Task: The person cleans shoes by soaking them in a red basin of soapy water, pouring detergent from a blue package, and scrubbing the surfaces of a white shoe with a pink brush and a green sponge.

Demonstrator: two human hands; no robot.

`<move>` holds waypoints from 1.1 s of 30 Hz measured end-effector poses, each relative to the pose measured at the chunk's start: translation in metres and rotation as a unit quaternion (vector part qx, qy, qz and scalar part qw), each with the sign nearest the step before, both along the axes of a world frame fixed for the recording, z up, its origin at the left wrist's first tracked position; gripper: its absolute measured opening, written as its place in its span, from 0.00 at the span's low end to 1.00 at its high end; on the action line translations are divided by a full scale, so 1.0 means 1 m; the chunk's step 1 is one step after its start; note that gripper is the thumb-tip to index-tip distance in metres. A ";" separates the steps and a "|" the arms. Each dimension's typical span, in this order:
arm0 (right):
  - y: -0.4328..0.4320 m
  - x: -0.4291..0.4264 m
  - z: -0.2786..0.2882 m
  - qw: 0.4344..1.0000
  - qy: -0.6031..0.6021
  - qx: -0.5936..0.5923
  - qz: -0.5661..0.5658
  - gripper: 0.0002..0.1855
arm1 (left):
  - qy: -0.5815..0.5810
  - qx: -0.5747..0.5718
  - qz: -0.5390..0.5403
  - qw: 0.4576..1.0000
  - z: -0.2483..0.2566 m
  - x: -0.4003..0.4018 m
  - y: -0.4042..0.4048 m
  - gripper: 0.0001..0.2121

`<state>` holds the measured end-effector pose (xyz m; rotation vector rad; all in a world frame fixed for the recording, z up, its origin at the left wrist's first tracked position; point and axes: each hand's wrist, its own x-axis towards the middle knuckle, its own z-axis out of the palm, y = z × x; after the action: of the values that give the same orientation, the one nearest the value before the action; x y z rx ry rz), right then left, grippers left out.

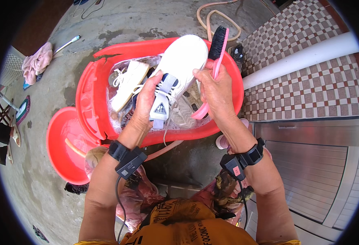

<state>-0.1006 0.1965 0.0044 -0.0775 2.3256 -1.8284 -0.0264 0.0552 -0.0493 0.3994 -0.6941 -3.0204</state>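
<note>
Over a red plastic tub (pixel 167 139) of sudsy water, my left hand (pixel 145 102) grips a white sneaker (pixel 185 56) near its laces and tongue, toe pointing away from me. My right hand (pixel 216 88) holds a pink-handled scrubbing brush (pixel 217 46), its black bristles up beside the toe, while the thumb and fingers touch the shoe's right edge. Another white shoe (pixel 130 84) lies on its side in the tub, left of the held one. A pale patterned shoe sole (pixel 182 113) shows in the suds below the held sneaker.
A round red basin (pixel 64 141) with water and a hose end stands at the left. A hose (pixel 210 18) coils on the concrete beyond the tub. Dark shoes (pixel 237 53) sit by the tiled wall (pixel 302 61); a white pipe (pixel 299 61) and metal cabinet doors (pixel 308 171) are at the right.
</note>
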 end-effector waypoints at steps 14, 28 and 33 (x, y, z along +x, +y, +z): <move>0.021 -0.012 0.030 0.999 -0.005 -0.049 0.005 0.15 | -0.018 -0.209 -0.005 0.978 0.004 0.012 -0.004 0.20; 0.039 -0.019 0.042 0.991 -0.099 -0.028 0.080 0.10 | -0.019 -0.328 -0.017 0.944 -0.006 0.021 -0.015 0.20; 0.049 -0.022 0.033 0.991 -0.090 -0.027 0.100 0.11 | -0.039 -0.323 -0.028 0.945 0.005 0.020 -0.011 0.21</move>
<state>-0.1226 0.2458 0.0378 -0.1411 2.0670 -1.7227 -0.0062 0.0443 -0.0441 0.4650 -1.6378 -2.6074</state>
